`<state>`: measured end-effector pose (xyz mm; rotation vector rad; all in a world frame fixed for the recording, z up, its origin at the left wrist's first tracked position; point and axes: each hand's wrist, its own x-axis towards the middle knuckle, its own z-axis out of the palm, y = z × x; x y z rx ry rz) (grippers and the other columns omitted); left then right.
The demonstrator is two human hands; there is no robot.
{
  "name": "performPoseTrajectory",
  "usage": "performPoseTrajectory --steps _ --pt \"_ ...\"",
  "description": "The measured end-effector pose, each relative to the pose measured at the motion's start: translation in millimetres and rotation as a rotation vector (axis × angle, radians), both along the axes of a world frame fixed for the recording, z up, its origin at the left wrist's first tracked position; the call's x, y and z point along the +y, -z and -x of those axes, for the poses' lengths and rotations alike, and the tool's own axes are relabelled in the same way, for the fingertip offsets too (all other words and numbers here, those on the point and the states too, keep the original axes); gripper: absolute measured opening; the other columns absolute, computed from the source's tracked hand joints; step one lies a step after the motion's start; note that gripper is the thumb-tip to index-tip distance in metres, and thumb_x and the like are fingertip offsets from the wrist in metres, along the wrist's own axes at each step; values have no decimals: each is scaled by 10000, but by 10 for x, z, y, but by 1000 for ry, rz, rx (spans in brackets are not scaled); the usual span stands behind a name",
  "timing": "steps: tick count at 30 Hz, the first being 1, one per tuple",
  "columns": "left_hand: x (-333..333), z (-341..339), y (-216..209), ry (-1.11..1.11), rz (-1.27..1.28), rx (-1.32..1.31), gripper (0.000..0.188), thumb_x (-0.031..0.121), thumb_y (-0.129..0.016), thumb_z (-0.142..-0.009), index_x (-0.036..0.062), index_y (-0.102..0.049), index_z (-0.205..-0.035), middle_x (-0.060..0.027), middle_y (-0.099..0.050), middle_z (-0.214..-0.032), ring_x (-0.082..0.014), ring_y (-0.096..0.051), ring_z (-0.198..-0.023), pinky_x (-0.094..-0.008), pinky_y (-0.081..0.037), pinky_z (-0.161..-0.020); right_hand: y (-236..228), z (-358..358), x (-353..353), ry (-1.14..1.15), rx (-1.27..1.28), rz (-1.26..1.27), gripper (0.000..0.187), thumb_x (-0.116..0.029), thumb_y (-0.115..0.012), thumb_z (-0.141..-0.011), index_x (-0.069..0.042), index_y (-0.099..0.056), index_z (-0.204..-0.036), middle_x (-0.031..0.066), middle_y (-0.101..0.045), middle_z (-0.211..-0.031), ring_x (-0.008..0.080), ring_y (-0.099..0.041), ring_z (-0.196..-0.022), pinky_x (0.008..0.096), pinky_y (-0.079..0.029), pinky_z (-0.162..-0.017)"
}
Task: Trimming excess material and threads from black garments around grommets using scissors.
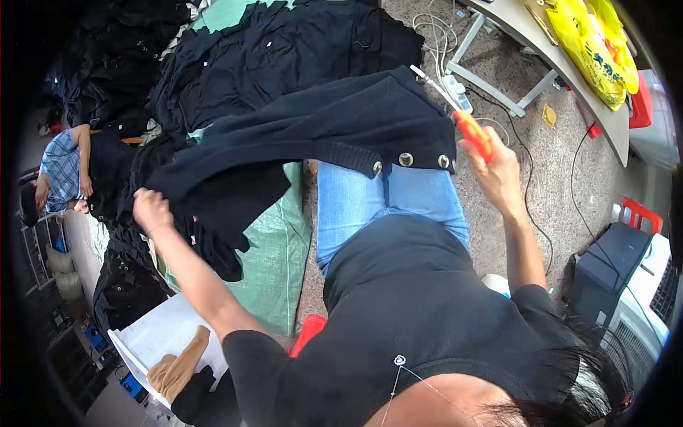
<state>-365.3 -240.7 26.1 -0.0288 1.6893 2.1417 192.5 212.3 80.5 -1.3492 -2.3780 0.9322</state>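
Observation:
Across my lap and out to the left stretches a black knitted garment [341, 114], with ribbed edging and several large metallic buttons [405, 159] along its near right edge. My left hand [152, 211] is closed on the garment's left end and pulls it out to the side. In my closed right hand [496, 171] is an orange-handled tool [474, 135] with a long thin pale shaft. Its shaft points up and left, and its tip is by the garment's far right corner. Whether the tip touches the cloth I cannot tell.
Dark garments [284, 53] are heaped beyond and to the left, partly on green sheeting [274, 263]. A person [64, 171] bends at far left. At right are a table [605, 117] with yellow bags [594, 53], floor cables and grey equipment [615, 263]. A white bin [160, 324] stands lower left.

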Motion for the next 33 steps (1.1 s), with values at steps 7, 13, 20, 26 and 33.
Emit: performPoseTrajectory --steps 7,13,20,26,33 --pt "2204 -2972 343 517 601 1003 117 124 -704 -880 48 -683 -966 -101 -669 -851 -229 -675 -757 -346 -526 -670 447 -9 -32 -71 71 -97 304 -324 -724 -882 -83 -597 -1016 154 -665 -795 388 -669 -762 438 -501 -648" --pt "2740 -3791 345 434 973 1352 570 208 -821 -684 251 -648 -1226 -82 -548 -1282 -321 -487 -1132 -467 -365 -985 290 19 -91 -89 51 -71 298 -317 -734 -871 -92 -609 -1023 149 -680 -797 383 -677 -769 441 -508 -641" --pt "2187 -3174 287 352 391 1253 234 -132 -602 -648 35 -704 -776 -133 -677 -996 -279 -658 -863 -361 -550 -735 160 -104 -189 -145 40 62 284 -184 -737 -871 -85 -643 -1120 154 -690 -855 320 -699 -816 370 -514 -703" --pt "1524 -2900 785 433 662 1152 232 -134 -585 -706 27 -699 -828 -166 -622 -1019 -289 -649 -912 -365 -536 -786 42 -53 -461 -389 24 101 344 -340 -769 -829 -86 -615 -1003 137 -686 -814 366 -684 -785 443 -520 -658" --pt "1735 -3276 619 412 620 848 131 84 -685 -779 -11 -702 -867 -134 -556 -1015 -234 -576 -789 -307 -476 -678 15 46 -478 -498 -123 63 455 -510 -706 -831 -99 -607 -999 137 -684 -785 387 -676 -750 468 -508 -626"
